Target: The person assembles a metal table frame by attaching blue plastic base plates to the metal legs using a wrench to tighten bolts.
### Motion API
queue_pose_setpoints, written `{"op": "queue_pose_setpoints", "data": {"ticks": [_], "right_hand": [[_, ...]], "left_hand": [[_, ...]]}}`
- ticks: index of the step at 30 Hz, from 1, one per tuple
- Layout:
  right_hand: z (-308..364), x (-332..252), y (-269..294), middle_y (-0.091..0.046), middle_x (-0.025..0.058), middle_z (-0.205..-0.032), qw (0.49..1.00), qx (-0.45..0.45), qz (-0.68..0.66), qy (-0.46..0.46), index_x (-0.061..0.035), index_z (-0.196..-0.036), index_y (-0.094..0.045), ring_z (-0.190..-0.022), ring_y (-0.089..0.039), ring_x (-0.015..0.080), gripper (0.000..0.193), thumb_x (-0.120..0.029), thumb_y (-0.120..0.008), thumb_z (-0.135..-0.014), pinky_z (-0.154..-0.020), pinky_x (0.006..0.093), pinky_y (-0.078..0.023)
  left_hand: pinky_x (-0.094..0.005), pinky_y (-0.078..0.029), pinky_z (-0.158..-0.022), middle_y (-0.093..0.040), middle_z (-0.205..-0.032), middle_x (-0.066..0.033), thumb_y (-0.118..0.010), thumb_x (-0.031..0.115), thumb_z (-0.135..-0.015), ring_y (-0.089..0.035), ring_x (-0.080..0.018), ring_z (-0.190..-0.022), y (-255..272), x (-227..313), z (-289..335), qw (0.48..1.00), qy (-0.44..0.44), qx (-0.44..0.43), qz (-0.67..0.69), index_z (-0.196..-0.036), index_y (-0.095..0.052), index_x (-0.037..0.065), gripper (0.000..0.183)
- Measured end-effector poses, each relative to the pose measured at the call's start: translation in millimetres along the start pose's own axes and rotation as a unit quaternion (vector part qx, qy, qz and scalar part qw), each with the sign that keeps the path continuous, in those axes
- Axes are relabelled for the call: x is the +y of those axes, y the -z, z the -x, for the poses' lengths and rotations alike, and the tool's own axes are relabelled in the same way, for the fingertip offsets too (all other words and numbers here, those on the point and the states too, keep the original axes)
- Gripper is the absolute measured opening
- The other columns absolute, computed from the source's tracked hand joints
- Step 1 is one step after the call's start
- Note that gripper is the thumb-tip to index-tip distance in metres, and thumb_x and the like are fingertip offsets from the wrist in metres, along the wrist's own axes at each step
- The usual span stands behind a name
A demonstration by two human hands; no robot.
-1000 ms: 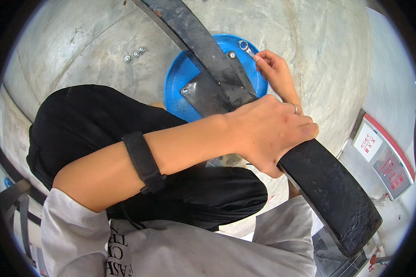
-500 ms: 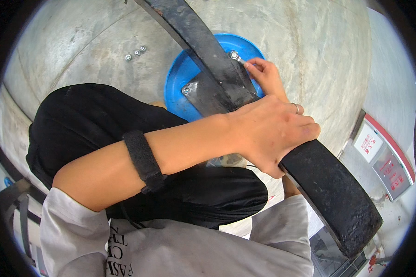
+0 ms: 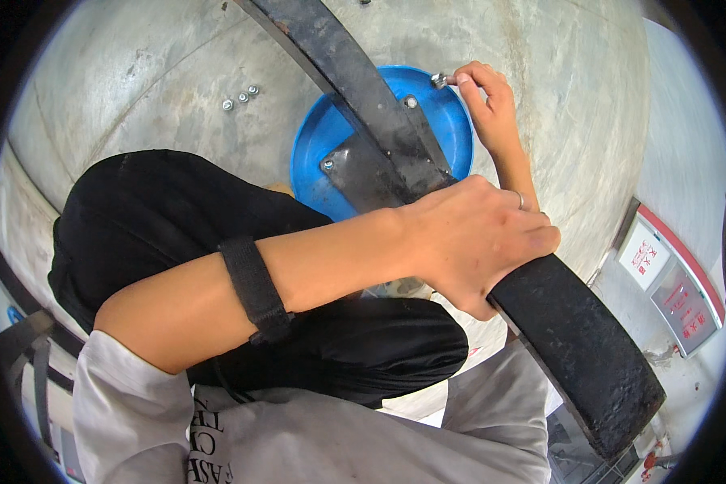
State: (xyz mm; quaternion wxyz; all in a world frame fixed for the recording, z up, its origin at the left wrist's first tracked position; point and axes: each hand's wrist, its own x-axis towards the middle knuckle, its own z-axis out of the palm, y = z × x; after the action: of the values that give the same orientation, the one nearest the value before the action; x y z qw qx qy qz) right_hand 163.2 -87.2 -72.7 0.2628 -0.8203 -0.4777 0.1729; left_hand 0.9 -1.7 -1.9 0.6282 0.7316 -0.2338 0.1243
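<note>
My left hand (image 3: 484,242) is wrapped over a curved black metal bar (image 3: 581,347), which runs from the top of the view to the lower right. Between finger and thumb, my right hand (image 3: 492,101) pinches a small silver wrench (image 3: 440,81), its head above the far right rim of a blue round dish (image 3: 302,153). A dark metal plate (image 3: 351,165) joined to the bar lies over the dish. One bolt (image 3: 328,164) shows at the plate's left corner, another bolt (image 3: 411,102) at its far corner. The wrench is apart from both.
Three small silver nuts or bolts (image 3: 242,98) lie on the grey floor (image 3: 161,73) left of the dish. My bent black-trousered leg (image 3: 161,202) is close on the left. A red-and-white cabinet (image 3: 669,278) stands at the right, by the wall.
The wrench has come off the bolt at the plate's far corner. My right hand has moved with it, away and to the right. My left hand keeps its grip on the bar.
</note>
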Motion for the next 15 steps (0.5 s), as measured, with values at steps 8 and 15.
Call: {"op": "queue_pose_setpoints", "data": {"ticks": [8,15], "right_hand": [[46,-23,-26,-0.059,0.0159,-0.065,0.961,-0.010,0.011,-0.274,0.0017,-0.081,-0.061,-0.054,-0.053,0.0248,0.025,-0.023,-0.058,-0.084,-0.053,0.0334,-0.042],[71,-7,-53,-0.057,0.0053,-0.058,0.955,0.009,-0.016,-0.296,-0.0056,-0.082,-0.065,-0.053,-0.050,0.0091,0.026,-0.031,-0.060,-0.083,-0.049,0.0265,-0.038]], "left_hand": [[-0.0362,-0.048,-0.061,-0.056,-0.083,-0.0074,-0.069,0.030,-0.051,-0.058,-0.0259,-0.082,5,1,0,0.999,0.000,-0.020,-0.028,-0.088,-0.049,0.003,0.050],[-0.0375,-0.049,-0.064,-0.056,-0.083,-0.0068,-0.070,0.031,-0.051,-0.057,-0.0257,-0.082,2,-1,-2,0.999,-0.006,-0.029,-0.039,-0.089,-0.049,0.003,0.052]]}}
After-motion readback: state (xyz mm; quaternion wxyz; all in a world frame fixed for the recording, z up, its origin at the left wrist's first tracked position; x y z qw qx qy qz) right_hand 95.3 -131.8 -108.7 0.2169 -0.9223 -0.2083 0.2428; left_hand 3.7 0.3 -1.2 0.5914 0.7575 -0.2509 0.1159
